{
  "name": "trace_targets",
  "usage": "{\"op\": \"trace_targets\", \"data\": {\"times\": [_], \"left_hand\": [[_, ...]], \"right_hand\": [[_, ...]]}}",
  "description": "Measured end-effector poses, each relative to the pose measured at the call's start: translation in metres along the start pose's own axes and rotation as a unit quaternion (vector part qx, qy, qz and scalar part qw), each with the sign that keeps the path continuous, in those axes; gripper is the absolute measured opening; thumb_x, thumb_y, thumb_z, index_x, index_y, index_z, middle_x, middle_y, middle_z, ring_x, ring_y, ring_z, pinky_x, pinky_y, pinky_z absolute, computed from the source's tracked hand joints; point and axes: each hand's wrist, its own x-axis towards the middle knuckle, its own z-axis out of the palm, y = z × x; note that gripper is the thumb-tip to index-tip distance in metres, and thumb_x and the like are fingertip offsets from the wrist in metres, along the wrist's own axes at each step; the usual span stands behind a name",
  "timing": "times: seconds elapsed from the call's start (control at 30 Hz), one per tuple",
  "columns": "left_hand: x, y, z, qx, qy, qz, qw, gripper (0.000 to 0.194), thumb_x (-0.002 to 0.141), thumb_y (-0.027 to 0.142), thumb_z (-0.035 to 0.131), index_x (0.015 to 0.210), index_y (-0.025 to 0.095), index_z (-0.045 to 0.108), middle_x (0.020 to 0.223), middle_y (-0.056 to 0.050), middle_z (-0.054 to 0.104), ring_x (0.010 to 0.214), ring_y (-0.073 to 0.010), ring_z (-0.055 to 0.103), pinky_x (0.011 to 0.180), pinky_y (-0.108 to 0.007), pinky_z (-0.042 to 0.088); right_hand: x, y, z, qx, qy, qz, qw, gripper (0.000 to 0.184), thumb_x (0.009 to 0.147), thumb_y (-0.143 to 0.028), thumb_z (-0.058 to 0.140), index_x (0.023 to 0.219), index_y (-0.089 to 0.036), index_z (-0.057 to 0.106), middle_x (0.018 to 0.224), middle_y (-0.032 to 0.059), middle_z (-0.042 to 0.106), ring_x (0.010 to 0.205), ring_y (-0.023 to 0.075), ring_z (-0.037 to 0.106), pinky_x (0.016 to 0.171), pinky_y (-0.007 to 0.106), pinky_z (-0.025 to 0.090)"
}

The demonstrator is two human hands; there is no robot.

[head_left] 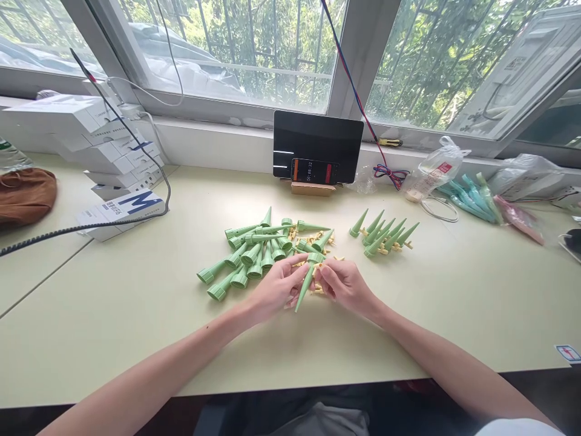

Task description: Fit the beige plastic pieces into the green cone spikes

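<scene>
- Green spike (304, 289) gripped in left hand (282, 283), fingers closed round it, cap far, tip near.
- Yellow valve (318, 267) pinched in right hand (345, 282), held beside the cap end.
- Loose spikes (251, 257) heaped far-left of the hands, yellow valves scattered at the heap's right.
- Valve-fitted spikes (377, 243) grouped far-right.
- Phone (314, 171) propped at far side.
</scene>
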Motion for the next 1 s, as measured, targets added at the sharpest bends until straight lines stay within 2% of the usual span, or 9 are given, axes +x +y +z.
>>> {"op": "trace_targets", "data": {"times": [0.1,0.2,0.33,0.5,0.7,0.8,0.9,1.0], "left_hand": [[0.0008,-0.0005,-0.0015,-0.004,-0.017,-0.001,1.0,0.053,0.088,0.05,0.064,0.128,0.017,0.052,0.072,0.001,0.06,0.045,-0.004,0.033,0.038,-0.018,0.024],[0.0014,-0.0005,-0.0023,-0.004,-0.045,-0.002,0.999,0.04,0.09,0.051,0.061,0.11,0.016,0.059,0.07,0.002,0.057,0.045,-0.0035,0.031,0.038,-0.018,0.022],[0.0015,-0.0004,-0.0025,0.002,-0.066,0.005,0.998,0.033,0.093,0.05,0.057,0.095,0.017,0.058,0.07,0.002,0.054,0.045,-0.003,0.028,0.038,-0.019,0.018],[0.0015,-0.0021,-0.003,0.006,-0.06,0.003,0.998,0.033,0.093,0.05,0.057,0.105,0.019,0.057,0.071,0.003,0.055,0.045,-0.0035,0.027,0.039,-0.019,0.018],[0.0005,-0.0015,-0.0024,0.026,-0.058,0.012,0.998,0.034,0.094,0.051,0.054,0.104,0.019,0.057,0.073,0.003,0.055,0.046,-0.0039,0.028,0.04,-0.019,0.02],[0.0002,-0.0012,-0.0018,0.035,-0.048,0.014,0.998,0.038,0.093,0.051,0.055,0.115,0.02,0.056,0.072,0.003,0.055,0.047,-0.0042,0.029,0.04,-0.018,0.021],[-0.0004,-0.001,-0.0006,0.053,-0.015,0.016,0.998,0.049,0.093,0.052,0.056,0.13,0.02,0.049,0.073,0.002,0.057,0.047,-0.0048,0.032,0.039,-0.017,0.024],[-0.0019,0.0003,0.0013,0.106,0.011,0.049,0.993,0.052,0.093,0.051,0.054,0.134,0.021,0.046,0.073,0.002,0.058,0.044,-0.005,0.038,0.039,-0.017,0.029]], "right_hand": [[-0.0007,0.0034,0.0002,0.004,0.005,-0.008,1.0,0.047,0.101,-0.048,0.038,0.074,-0.016,0.059,0.053,-0.0024,0.053,0.04,0.0071,0.045,0.042,0.02,0.037],[-0.0013,0.0064,0.0003,0.011,0.006,-0.013,1.0,0.045,0.102,-0.046,0.038,0.075,-0.017,0.058,0.052,-0.0031,0.052,0.04,0.0073,0.045,0.043,0.02,0.038],[-0.0014,0.0072,0.0002,0.002,0.008,-0.027,1.0,0.044,0.102,-0.043,0.038,0.073,-0.017,0.058,0.052,-0.003,0.052,0.041,0.0072,0.045,0.044,0.02,0.039],[-0.0007,0.0059,0.0001,-0.008,0.011,-0.032,0.999,0.042,0.102,-0.041,0.039,0.074,-0.017,0.058,0.051,-0.0033,0.052,0.04,0.0075,0.045,0.045,0.02,0.04],[-0.0009,0.0049,0.0002,-0.02,0.012,-0.033,0.999,0.044,0.102,-0.043,0.039,0.073,-0.017,0.059,0.05,-0.0029,0.053,0.04,0.0078,0.045,0.046,0.021,0.04],[-0.0006,0.0048,0.0004,-0.023,0.013,-0.035,0.999,0.044,0.102,-0.044,0.039,0.072,-0.017,0.058,0.05,-0.0034,0.052,0.04,0.0077,0.044,0.046,0.021,0.039],[-0.0001,0.0049,0.0005,-0.035,0.019,-0.041,0.998,0.044,0.102,-0.044,0.039,0.072,-0.017,0.058,0.05,-0.0038,0.05,0.041,0.0076,0.043,0.046,0.021,0.038],[0.0005,0.0048,0.0002,-0.054,0.032,-0.05,0.997,0.043,0.101,-0.043,0.043,0.07,-0.017,0.058,0.05,-0.0038,0.05,0.042,0.0072,0.042,0.046,0.021,0.036]]}}
